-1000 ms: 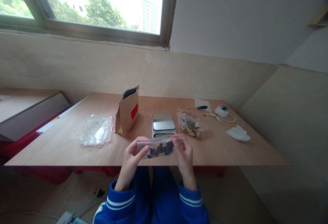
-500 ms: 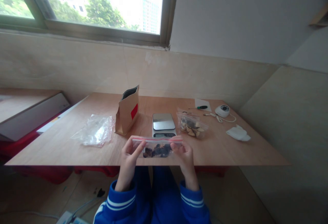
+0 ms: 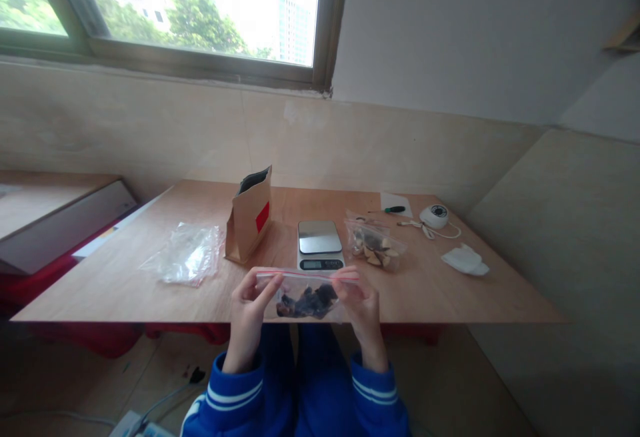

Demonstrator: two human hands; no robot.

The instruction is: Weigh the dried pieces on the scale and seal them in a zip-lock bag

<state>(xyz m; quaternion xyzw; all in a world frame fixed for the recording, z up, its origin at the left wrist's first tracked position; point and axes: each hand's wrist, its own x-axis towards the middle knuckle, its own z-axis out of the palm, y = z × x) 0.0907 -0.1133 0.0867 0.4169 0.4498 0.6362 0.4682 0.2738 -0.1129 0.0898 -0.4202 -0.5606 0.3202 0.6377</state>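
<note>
A clear zip bag (image 3: 306, 298) with a red seal line hangs between my hands at the table's front edge, dark dried pieces inside it. My left hand (image 3: 253, 300) pinches its top left corner, thumb along the seal. At the top right corner, my right hand (image 3: 361, 300) grips the same seal. Just beyond the bag lies a digital kitchen scale (image 3: 320, 240) with nothing on its plate; its display digits are too small to read. To the scale's right rest zip bags of pale and dark dried pieces (image 3: 376, 247).
An open brown paper pouch (image 3: 249, 223) with a red label stands left of the scale. Clear plastic bags (image 3: 187, 257) lie farther left. At the right are a green-handled screwdriver (image 3: 395, 209) on paper, a white dome camera (image 3: 434, 217) with cable, and a crumpled white item (image 3: 465, 261).
The bag hangs slightly lower and nearer to me, its dark contents showing more fully. The scale's display, partly covered before, is now in plain sight. Both hands keep their grip.
</note>
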